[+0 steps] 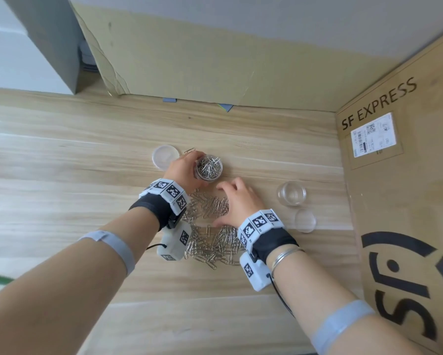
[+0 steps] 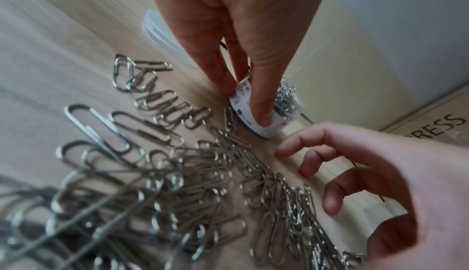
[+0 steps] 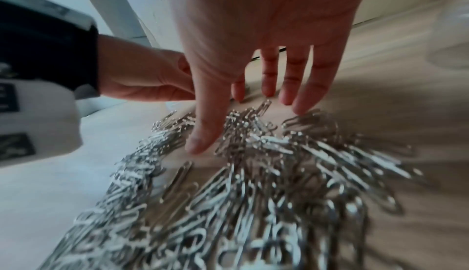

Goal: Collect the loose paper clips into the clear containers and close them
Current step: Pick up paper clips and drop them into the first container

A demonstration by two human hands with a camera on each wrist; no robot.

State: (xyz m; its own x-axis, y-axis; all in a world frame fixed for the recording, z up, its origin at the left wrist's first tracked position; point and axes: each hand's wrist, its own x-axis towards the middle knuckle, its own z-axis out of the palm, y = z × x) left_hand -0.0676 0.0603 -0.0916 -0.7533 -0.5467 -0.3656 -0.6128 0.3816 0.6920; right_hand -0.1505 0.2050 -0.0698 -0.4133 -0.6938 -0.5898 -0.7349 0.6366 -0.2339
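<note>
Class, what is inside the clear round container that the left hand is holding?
The clear round plastic container holds silver metal paper clips, heaped to its rim. The left hand and a white label cover its near wall, hiding the bottom.

"SF EXPRESS" on cardboard box point(image 1: 405, 175)

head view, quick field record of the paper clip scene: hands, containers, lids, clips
left hand: grips the filled container by its side, upright on the table
right hand: fingers spread, holding nothing, over the loose clips
filled container: heaped with clips, no lid on
empty container: right of the pile, open
lids: one left of the filled container, one near the empty container, both flat on the table
loose clips: large pile between the wrists
</note>
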